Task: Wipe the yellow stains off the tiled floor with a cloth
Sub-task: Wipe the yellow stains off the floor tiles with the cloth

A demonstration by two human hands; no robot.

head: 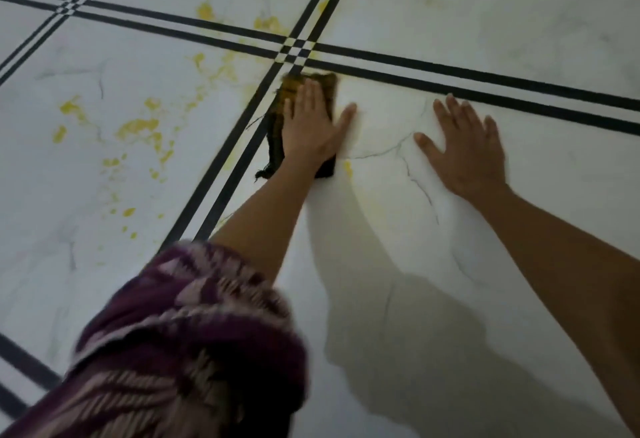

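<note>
Yellow stains [138, 126] spatter the white tiled floor [519, 39] at the left, and more lie beyond the crossing black lines [294, 48]. A purple patterned sleeve [194, 333] covers the left arm. The dark cloth [275, 136], yellowed at its far edge, lies just below that crossing. The left grip [310, 126] presses flat on it, fingers straight and together, thumb out on the tile. The right grip [467, 150] rests palm down on bare tile nearby, fingers spread.

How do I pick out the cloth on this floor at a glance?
Find the central crossing of black double lines on the white tiled floor. Just nearer than it, the left hand presses flat on the cloth. It is the only dark, frayed thing there, its far end soaked yellow.
</note>
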